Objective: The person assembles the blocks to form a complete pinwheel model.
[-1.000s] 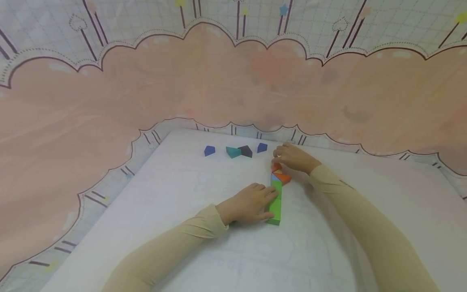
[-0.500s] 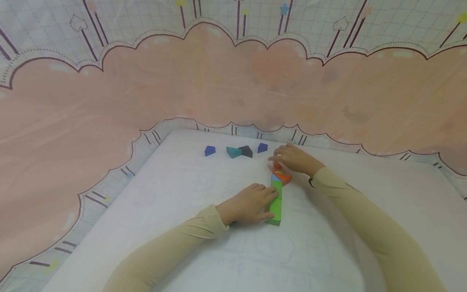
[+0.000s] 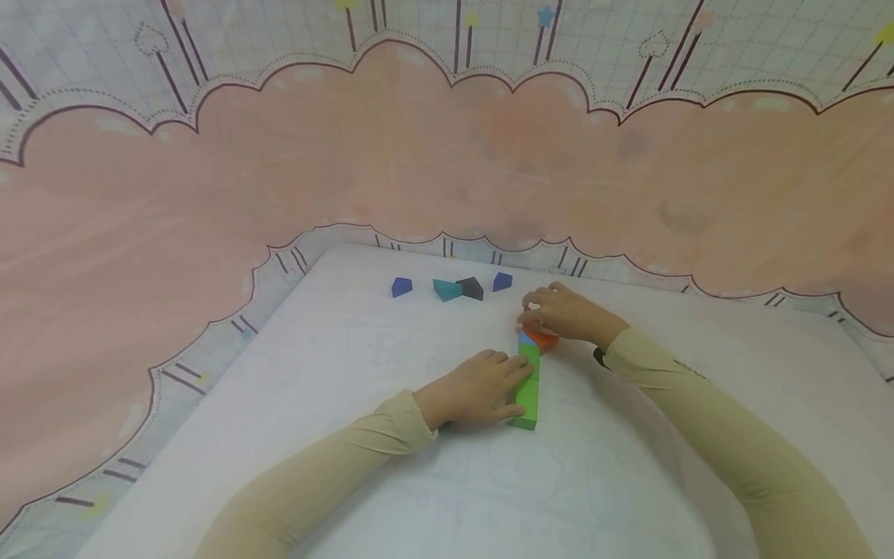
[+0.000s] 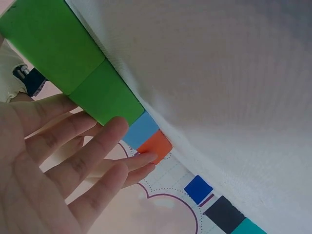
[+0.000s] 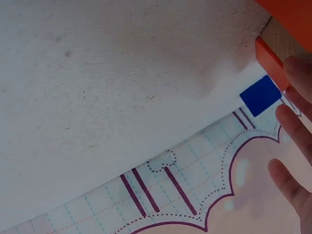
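Two green blocks (image 3: 528,404) lie end to end in a line on the white tabletop. My left hand (image 3: 480,388) rests against their left side with fingers extended, palm and fingers showing in the left wrist view. Beyond them come a light blue piece (image 4: 142,129) and an orange wedge (image 3: 548,342) pointing right. At the line's far end, my right hand (image 3: 571,314) pinches a small orange block (image 5: 271,62), largely covered by the fingers. A tan piece (image 5: 288,38) sits between the orange ones in the right wrist view.
Along the back of the white table (image 3: 335,341) lie a blue block (image 3: 401,287), a teal block (image 3: 447,289) touching a dark grey block (image 3: 471,288), and another blue block (image 3: 502,281) near my right hand. A patterned pink cloth (image 3: 447,171) hangs behind.
My right hand has come slightly nearer and lower over the far orange block, its fingers straightening briefly, then curling around it. My left hand has stayed on the green blocks.
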Available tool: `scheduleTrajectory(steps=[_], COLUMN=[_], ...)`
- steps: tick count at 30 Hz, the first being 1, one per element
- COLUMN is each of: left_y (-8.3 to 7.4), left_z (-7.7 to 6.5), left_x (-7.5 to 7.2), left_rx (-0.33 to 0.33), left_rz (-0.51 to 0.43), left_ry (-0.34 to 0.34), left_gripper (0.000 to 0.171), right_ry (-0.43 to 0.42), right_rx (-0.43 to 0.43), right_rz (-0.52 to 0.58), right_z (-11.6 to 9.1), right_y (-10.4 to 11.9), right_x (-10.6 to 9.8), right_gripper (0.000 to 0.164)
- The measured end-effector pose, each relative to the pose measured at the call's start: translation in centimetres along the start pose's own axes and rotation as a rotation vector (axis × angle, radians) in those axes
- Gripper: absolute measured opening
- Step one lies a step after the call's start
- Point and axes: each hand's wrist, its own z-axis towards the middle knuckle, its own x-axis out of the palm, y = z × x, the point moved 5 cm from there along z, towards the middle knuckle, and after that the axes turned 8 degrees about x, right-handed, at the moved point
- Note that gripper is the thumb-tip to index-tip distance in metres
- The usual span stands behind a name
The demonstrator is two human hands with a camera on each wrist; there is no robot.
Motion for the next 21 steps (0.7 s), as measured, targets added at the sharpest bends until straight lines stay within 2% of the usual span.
scheduleTrajectory(steps=[21], left_y=[0.09], left_z=[0.08], left_x=[0.16], left_rx=[0.001], left_rz=[-0.012], left_ry=[0.009], left_gripper=[0.066], right_ry=[-0.011], right_rx=[0.006], right_rz=[-0.018], right_z=[-0.05], right_y=[0.12], right_x=[-0.09], right_gripper=[0.029])
